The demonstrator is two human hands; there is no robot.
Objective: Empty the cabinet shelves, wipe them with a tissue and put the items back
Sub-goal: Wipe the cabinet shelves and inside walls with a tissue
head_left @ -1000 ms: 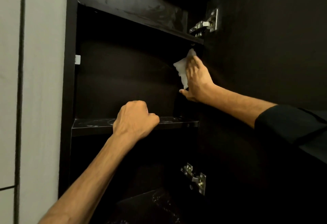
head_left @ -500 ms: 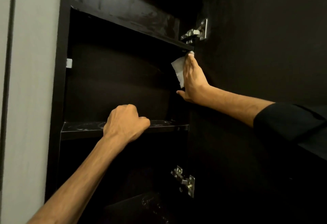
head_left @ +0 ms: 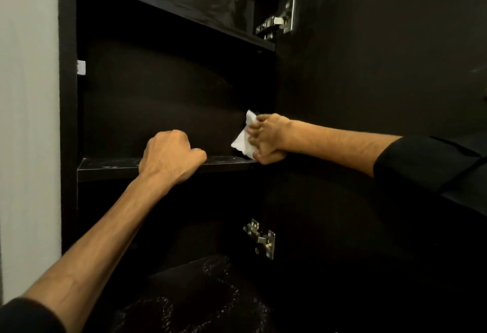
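Observation:
The dark cabinet stands open with nothing on its shelves. My right hand (head_left: 266, 139) grips a crumpled white tissue (head_left: 243, 141) and holds it low against the cabinet's right inner wall, at the right end of the middle shelf (head_left: 105, 166). My left hand (head_left: 170, 156) is curled into a fist and rests on that shelf's front edge near its middle, holding nothing. The upper shelf (head_left: 184, 16) runs above both hands. A lower shelf (head_left: 200, 293) with pale smears shows at the bottom.
The open cabinet door (head_left: 382, 56) fills the right side, hung on an upper metal hinge (head_left: 279, 20) and a lower hinge (head_left: 261, 238). A pale wall (head_left: 26, 122) borders the cabinet on the left. A small white clip (head_left: 81, 67) sits on the left inner wall.
My right hand has slid the tissue down the right inner wall, from just under the upper shelf to the middle shelf. My left fist has stayed on the shelf edge.

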